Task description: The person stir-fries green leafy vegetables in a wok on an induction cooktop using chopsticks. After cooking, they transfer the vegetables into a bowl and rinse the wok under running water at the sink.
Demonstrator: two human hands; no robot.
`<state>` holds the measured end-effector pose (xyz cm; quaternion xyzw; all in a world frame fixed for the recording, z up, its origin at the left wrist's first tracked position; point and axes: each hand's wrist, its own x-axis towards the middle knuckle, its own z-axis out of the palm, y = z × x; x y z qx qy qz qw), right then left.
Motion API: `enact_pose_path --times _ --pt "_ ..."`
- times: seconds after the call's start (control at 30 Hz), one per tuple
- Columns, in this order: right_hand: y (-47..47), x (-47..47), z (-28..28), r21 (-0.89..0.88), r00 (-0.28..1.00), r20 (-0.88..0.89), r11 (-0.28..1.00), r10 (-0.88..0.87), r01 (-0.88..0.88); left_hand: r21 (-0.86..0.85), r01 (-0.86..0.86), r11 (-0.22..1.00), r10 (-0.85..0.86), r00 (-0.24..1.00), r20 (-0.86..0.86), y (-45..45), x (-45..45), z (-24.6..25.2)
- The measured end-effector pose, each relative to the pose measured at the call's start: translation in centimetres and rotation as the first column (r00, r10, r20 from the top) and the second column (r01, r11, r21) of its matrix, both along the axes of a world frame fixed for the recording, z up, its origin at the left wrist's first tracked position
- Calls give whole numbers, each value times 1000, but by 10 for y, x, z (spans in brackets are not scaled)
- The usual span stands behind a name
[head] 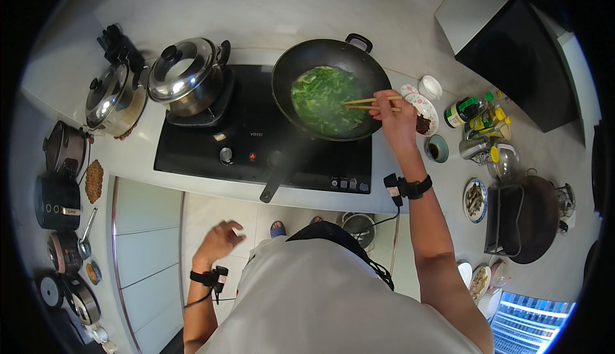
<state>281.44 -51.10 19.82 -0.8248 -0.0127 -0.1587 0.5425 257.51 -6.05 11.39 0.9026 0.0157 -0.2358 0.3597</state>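
A pair of wooden chopsticks [360, 103] is held in my right hand [395, 114], with their tips among chopped green vegetables [324, 95]. The greens lie in a dark wok [283, 73] on the right side of the black gas hob [257, 114]. Steam rises from them and blurs the wok's near rim. The wok's long black handle [276, 186] points towards me over the hob's front edge. My left hand [220, 242] hangs in the air before the counter, fingers curled loosely and apart, holding nothing. Both wrists wear black straps with small devices.
Left of the wok stands a lidded steel pot [185, 78], with a second lidded pot [113, 97] and a knife block [120, 49] beyond. On the right are a patterned plate [427, 109], a small sauce bowl [436, 149], bottles [480, 118] and a fish plate [475, 200].
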Motion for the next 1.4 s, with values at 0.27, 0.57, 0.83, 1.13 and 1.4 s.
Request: enact_pose_path --times 0.27,0.57,0.83,1.13,1.4 --pt "-15 27 -3 -136 991 40 982 -129 133 -92 349 933 -361 897 -254 -16 -17 -27" --pt "8 61 -8 -253 974 102 952 203 -172 -36 94 995 -95 995 -19 -24 2 -20" --pt "12 37 -1 -157 975 53 966 215 -204 -92 91 992 -98 993 -72 -25 -5 -17" --pt "30 39 4 -41 991 -22 990 132 -133 -97 60 993 -68 995 -78 -27 6 -11" --pt "65 64 -14 -31 969 71 972 236 -234 -102 117 988 -122 991 -49 -36 12 -8"
